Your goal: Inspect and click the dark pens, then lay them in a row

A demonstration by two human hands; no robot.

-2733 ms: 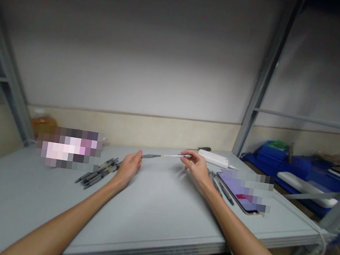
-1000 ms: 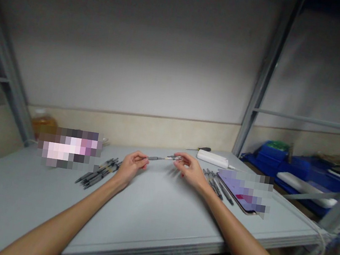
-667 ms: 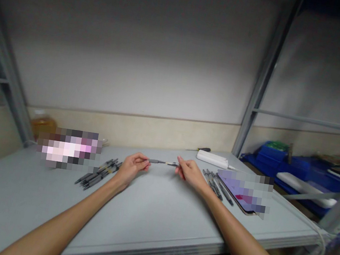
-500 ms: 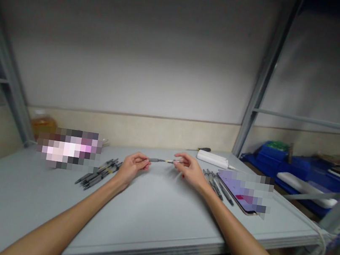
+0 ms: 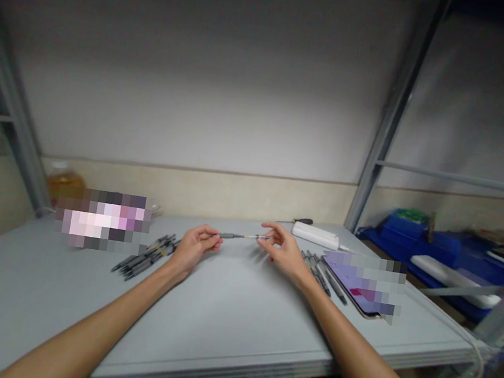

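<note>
Above the middle of the table, my left hand (image 5: pixel 197 245) is closed around the grey barrel of a pen (image 5: pixel 228 236), which lies nearly level. From its right end a thin, light refill (image 5: pixel 252 236) with a yellowish part sticks out. My right hand (image 5: pixel 280 248) pinches the refill's far end, thumb and a finger together, other fingers raised. A small dark piece shows at those fingertips, too small to name. Several grey pens (image 5: pixel 144 258) lie in a pile left of my left hand. Several more pens (image 5: pixel 327 276) lie right of my right hand.
A phone with a lit screen (image 5: pixel 351 284) lies on the right of the table (image 5: pixel 224 311). Behind it are a white power strip (image 5: pixel 316 234) and a screwdriver (image 5: pixel 304 221). At the back left stands a jar of amber liquid (image 5: pixel 63 183) beside a blurred-out item. Blue bins (image 5: pixel 404 227) are beyond the right frame.
The small dark piece at my right fingertips sits slightly farther from the barrel, with more thin refill showing between. My right fingers have lifted and spread a little. My left hand has barely moved.
</note>
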